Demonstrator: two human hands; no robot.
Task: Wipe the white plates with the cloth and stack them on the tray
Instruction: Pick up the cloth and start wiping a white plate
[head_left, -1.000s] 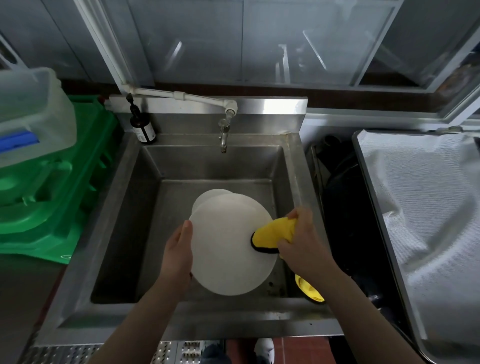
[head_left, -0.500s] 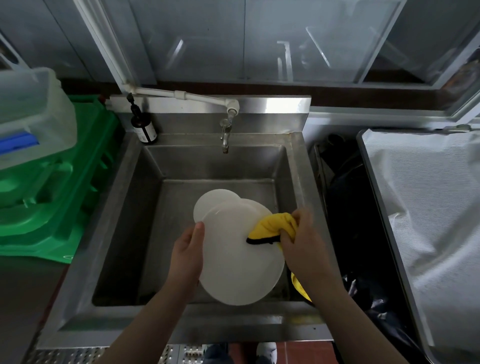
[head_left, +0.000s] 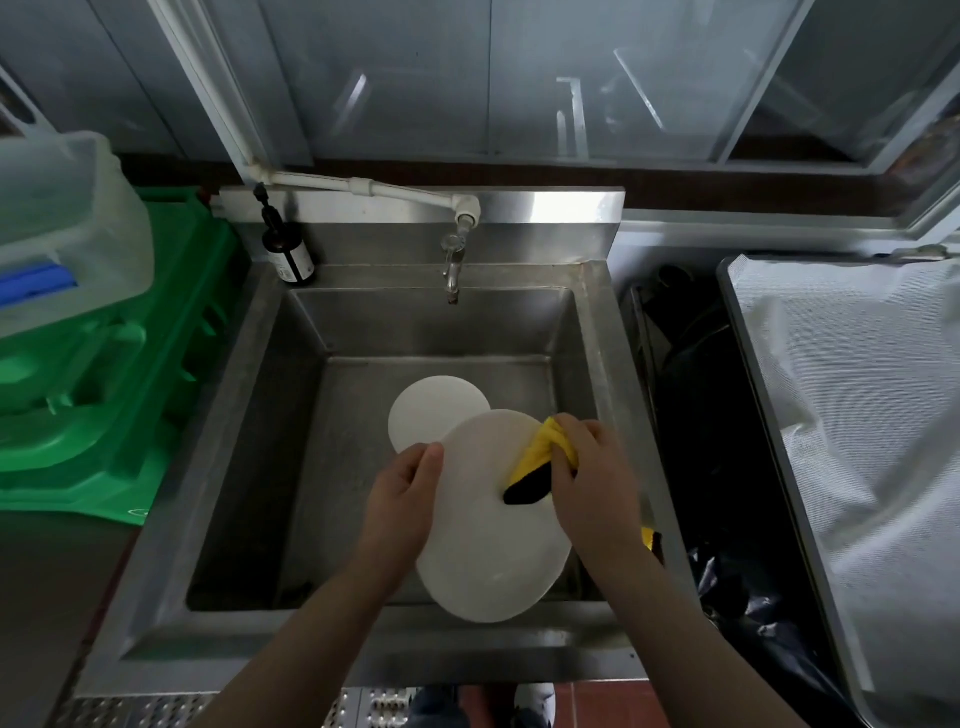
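Observation:
Over the steel sink (head_left: 218, 467) I hold a large white plate (head_left: 483, 551), tilted on its edge. My left hand (head_left: 402, 499) grips its left rim. My right hand (head_left: 592, 483) presses a yellow cloth with a black edge (head_left: 537, 462) against the plate's upper right face. A second white plate (head_left: 434, 413) lies flat on the sink floor behind, partly covered by the held one. On the right stands a large metal tray (head_left: 743, 332) lined with white cloth.
A tap (head_left: 453, 260) hangs over the back of the sink, with a dark pump bottle (head_left: 291, 254) at the back left corner. Green crates (head_left: 119, 389) and a clear plastic box (head_left: 57, 223) stand left. A black bin bag (head_left: 696, 415) fills the gap between sink and tray.
The held plate has turned more onto its edge and shifted right. The cloth has moved up to the plate's upper right, and my left hand has slid higher along the rim.

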